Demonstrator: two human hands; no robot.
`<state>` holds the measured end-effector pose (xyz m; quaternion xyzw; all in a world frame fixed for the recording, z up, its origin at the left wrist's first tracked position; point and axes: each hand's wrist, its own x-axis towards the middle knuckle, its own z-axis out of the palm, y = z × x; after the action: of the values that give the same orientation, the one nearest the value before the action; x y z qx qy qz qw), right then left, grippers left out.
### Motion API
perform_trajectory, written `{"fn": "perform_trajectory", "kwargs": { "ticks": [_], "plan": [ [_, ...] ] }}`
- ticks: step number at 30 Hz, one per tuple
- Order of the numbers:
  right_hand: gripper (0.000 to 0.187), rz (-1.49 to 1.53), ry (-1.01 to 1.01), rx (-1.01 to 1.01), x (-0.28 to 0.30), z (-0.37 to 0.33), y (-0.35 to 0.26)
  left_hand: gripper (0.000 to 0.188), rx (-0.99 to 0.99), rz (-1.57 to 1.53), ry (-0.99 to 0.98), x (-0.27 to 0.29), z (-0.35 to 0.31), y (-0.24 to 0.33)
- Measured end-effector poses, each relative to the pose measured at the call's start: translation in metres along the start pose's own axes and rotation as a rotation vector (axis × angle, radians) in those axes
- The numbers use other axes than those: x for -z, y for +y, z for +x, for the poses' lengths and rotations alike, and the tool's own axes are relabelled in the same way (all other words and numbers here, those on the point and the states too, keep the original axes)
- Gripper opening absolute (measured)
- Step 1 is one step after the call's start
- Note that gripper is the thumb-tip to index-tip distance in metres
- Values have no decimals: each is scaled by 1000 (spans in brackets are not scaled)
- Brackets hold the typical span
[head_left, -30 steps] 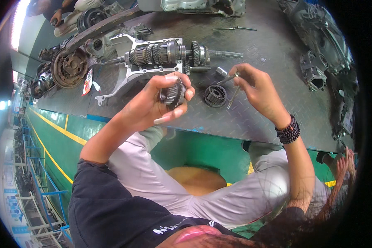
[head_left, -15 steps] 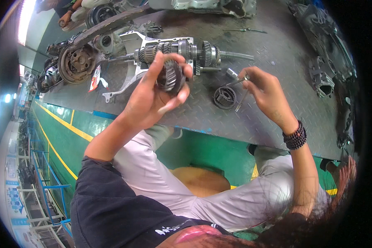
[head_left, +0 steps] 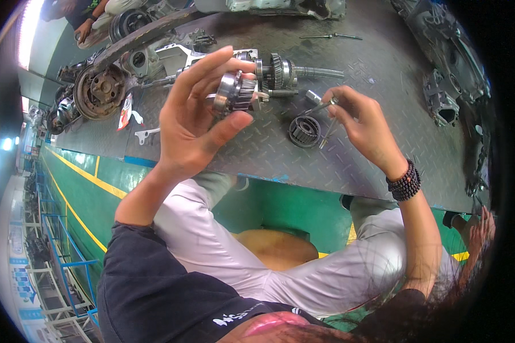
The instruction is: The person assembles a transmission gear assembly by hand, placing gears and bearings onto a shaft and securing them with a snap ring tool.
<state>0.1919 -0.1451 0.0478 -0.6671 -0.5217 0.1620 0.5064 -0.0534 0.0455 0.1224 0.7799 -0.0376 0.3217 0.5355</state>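
My left hand [head_left: 183, 126] is raised over the bench, its fingers and thumb curled round a helical gear [head_left: 240, 94] with a smooth metal collar. My right hand [head_left: 363, 120] pinches a thin metal tool [head_left: 319, 107] between thumb and fingertips. Two slender arms spread from the pinch, one to the left and one downward; its exact kind is unclear. Just left of that hand lies a round ribbed metal ring [head_left: 305, 131] on the bench. A short metal cylinder [head_left: 313, 96] lies beside the tool. Behind my left hand, a gear shaft assembly [head_left: 283, 71] is partly hidden.
The dark tread-plate bench [head_left: 377, 148] ends just before my knees. A rusty drum [head_left: 100, 93] stands at the left, and metal housings [head_left: 443, 103] lie at the right. A thin rod [head_left: 332, 36] lies at the back. Another person's hand [head_left: 84, 30] shows at the upper left.
My left hand has turned the gear, so its smooth collar and side teeth now show, and the fingers have spread wider. My right hand stays nearly in place with the tool.
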Motion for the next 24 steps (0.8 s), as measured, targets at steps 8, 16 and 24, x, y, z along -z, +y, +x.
{"fn": "perform_trajectory", "kwargs": {
  "ticks": [8, 16, 24],
  "plan": [
    [15, 36, 6, -26, -2, 1, 1, 70, -353, 650, 82, -1, 8, -3],
    [17, 8, -2, -24, -3, 2, -3, 68, -495, 830, 33, -9, 24, 1],
    [16, -15, -8, 4, -5, 3, -3, 67, -574, 1001, 58, -10, 30, 5]
  ]
}}
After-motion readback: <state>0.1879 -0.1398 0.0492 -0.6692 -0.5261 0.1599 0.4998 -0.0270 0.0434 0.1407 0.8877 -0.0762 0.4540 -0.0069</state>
